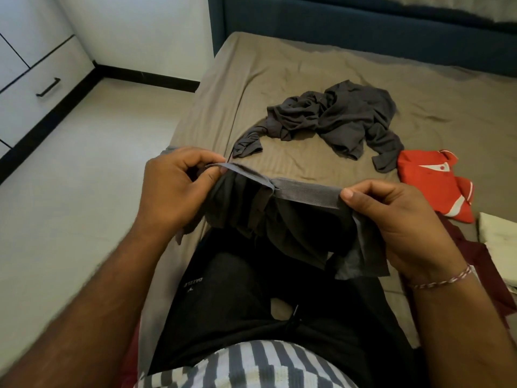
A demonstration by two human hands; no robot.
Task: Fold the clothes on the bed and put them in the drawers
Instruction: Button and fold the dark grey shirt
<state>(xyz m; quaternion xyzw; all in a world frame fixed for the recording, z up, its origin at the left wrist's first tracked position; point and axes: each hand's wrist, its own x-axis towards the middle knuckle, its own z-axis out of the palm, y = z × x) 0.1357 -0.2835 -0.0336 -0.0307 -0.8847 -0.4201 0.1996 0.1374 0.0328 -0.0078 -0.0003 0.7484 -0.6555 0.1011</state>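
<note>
Hands first: the left hand (179, 186) pinches one end of the grey waistband (305, 191) between thumb and curled fingers, and the right hand (397, 219) pinches the other end the same way, thumb on top.

Beyond both hands lies the bed (307, 65), its brown sheet wrinkled, running away from the person toward a blue headboard (363, 21). Left of the left hand and well apart stand the white drawers (33, 88), one with a black handle, across a strip of pale floor (70, 205).

Past the hands, near the middle of the bed, a grey shirt (330, 119) lies crumpled with its sleeves sprawled. Just beyond the right hand lies a red shirt (436, 186); to that hand's right lie a maroon garment (472, 264) and a white cloth (498, 233), partly cut off by the frame edge.

Between the hands hangs the dark shorts (279, 228), gathered and bunched, draping onto the person's lap. The waistband's long axis runs from hand to hand, slightly raised on the left, so the piece is stretched sideways in front of the body, with neither hand nearer to it. Judging by this, the next move is to straighten and fold the shorts; the drawers sit on the left hand's side. Both forearms reach forward, wrists bent inward; a thread bracelet (442, 278) circles the right wrist.
</note>
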